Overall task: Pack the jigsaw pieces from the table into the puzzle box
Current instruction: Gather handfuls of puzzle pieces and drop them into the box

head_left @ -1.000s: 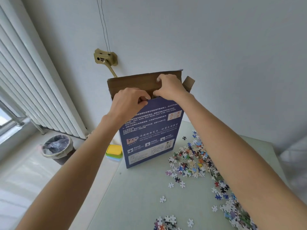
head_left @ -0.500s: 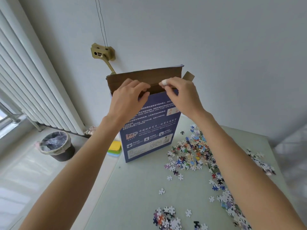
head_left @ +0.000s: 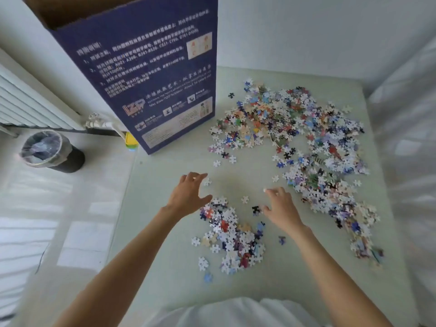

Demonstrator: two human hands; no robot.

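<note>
With both the left hand and right hand spread wide and empty, the near heap of jigsaw pieces is best raked together from both sides before being lifted into the open puzzle box.

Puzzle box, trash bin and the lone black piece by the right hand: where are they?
Puzzle box (head_left: 151, 74): head view, on its blue printed front.
Trash bin (head_left: 47, 151): head view, on its bag-lined rim.
Black piece (head_left: 255, 209): head view, on its middle.

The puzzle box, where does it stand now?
The puzzle box stands upright at the table's far left corner, left of the big pile of pieces.
</note>
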